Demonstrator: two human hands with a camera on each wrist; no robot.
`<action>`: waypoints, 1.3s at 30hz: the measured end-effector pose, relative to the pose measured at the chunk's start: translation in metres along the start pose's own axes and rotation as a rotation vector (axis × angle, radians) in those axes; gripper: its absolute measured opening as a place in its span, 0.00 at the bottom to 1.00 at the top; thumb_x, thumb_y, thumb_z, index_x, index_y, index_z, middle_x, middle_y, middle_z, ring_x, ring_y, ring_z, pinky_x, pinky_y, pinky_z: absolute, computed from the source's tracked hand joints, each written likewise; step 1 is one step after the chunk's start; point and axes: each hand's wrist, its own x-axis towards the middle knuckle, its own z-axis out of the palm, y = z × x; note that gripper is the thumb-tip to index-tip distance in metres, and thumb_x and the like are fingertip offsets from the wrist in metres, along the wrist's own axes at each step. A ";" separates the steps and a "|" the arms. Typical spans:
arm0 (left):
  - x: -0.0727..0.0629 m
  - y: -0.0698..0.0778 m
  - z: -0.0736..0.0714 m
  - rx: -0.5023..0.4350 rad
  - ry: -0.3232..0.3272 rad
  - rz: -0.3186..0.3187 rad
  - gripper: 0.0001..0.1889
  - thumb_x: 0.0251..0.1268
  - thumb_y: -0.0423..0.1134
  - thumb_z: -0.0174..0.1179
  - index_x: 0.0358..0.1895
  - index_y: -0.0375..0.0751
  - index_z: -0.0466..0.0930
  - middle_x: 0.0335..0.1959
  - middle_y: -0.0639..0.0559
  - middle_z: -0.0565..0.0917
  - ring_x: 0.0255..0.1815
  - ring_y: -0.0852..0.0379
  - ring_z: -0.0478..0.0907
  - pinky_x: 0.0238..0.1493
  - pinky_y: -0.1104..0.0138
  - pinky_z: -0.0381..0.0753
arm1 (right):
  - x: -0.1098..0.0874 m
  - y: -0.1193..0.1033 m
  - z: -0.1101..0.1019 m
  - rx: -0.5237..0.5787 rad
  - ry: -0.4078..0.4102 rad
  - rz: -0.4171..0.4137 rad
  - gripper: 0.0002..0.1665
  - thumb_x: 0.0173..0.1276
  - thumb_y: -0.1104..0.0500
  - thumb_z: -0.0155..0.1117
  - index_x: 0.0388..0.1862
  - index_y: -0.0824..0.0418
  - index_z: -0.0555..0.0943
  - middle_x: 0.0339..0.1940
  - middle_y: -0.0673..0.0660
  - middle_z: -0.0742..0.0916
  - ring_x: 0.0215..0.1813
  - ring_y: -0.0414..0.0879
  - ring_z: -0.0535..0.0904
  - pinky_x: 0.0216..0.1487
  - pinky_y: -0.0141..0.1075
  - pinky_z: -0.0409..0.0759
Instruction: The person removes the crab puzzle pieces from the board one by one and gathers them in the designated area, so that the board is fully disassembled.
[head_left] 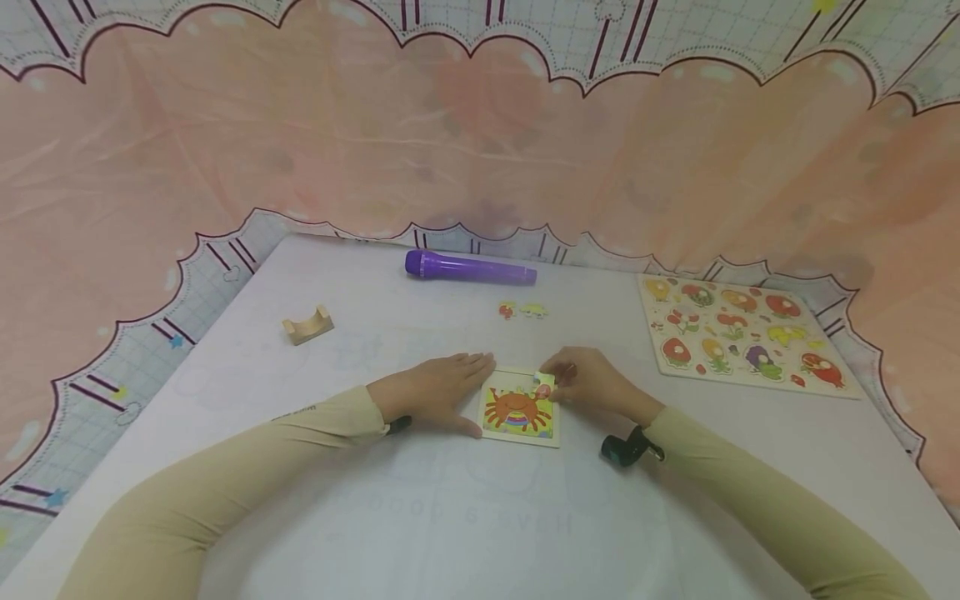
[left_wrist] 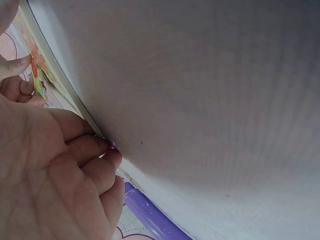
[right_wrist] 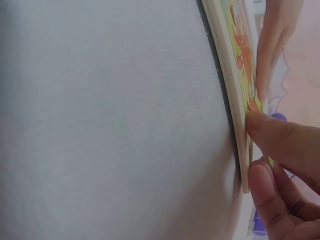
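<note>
A small square crab puzzle [head_left: 517, 412] with a pale wooden frame lies on the white table. My right hand [head_left: 596, 383] pinches a small puzzle piece [head_left: 544, 385] between thumb and fingers, tilted over the puzzle's upper right corner. In the right wrist view, the thumb [right_wrist: 260, 122] presses close along the board's edge. Spread along the puzzle's left side is my left hand [head_left: 438, 390], thumb near the lower corner and fingertips at the upper one. The left wrist view shows those fingertips [left_wrist: 111, 150] right at the frame's edge.
Beyond the puzzle lie two small colourful pieces [head_left: 523, 310]. A purple toy microphone [head_left: 471, 267] rests near the back edge. To the left stands a curved wooden block [head_left: 308, 326]; at the right is a fruit puzzle board [head_left: 750, 337]. A patterned curtain [head_left: 480, 142] hangs behind the table [head_left: 465, 533].
</note>
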 end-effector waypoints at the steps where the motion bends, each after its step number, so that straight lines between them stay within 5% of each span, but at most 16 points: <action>1: 0.000 0.000 0.000 -0.001 0.000 0.000 0.53 0.56 0.70 0.52 0.74 0.36 0.44 0.77 0.43 0.48 0.78 0.50 0.46 0.78 0.62 0.48 | 0.000 0.001 0.000 -0.001 0.002 0.004 0.20 0.51 0.62 0.74 0.45 0.64 0.83 0.37 0.56 0.86 0.39 0.45 0.80 0.45 0.38 0.81; 9: 0.001 0.000 0.001 0.006 -0.014 -0.014 0.54 0.56 0.71 0.51 0.75 0.37 0.43 0.77 0.45 0.46 0.78 0.52 0.45 0.78 0.63 0.47 | 0.002 0.008 0.001 -0.014 0.028 0.046 0.21 0.51 0.57 0.74 0.46 0.61 0.83 0.35 0.53 0.86 0.38 0.43 0.79 0.43 0.34 0.80; 16: 0.000 0.000 0.000 0.000 -0.012 -0.013 0.54 0.55 0.71 0.52 0.75 0.37 0.43 0.77 0.45 0.47 0.78 0.52 0.45 0.78 0.62 0.48 | 0.012 0.019 -0.020 0.041 0.086 0.092 0.23 0.52 0.56 0.74 0.47 0.61 0.83 0.36 0.55 0.86 0.40 0.45 0.79 0.44 0.35 0.79; 29: -0.002 -0.002 0.004 0.017 0.011 -0.005 0.53 0.56 0.72 0.50 0.75 0.39 0.42 0.77 0.47 0.45 0.78 0.51 0.42 0.78 0.60 0.45 | 0.048 0.053 -0.046 0.106 0.119 0.231 0.23 0.60 0.57 0.67 0.54 0.63 0.79 0.53 0.62 0.84 0.55 0.55 0.78 0.57 0.47 0.78; 39: -0.002 -0.002 0.006 0.032 0.015 -0.009 0.53 0.56 0.72 0.49 0.75 0.40 0.42 0.78 0.48 0.45 0.78 0.52 0.42 0.78 0.61 0.45 | 0.074 0.071 -0.047 0.093 0.123 0.245 0.23 0.60 0.63 0.65 0.55 0.69 0.77 0.55 0.68 0.81 0.56 0.59 0.76 0.62 0.49 0.74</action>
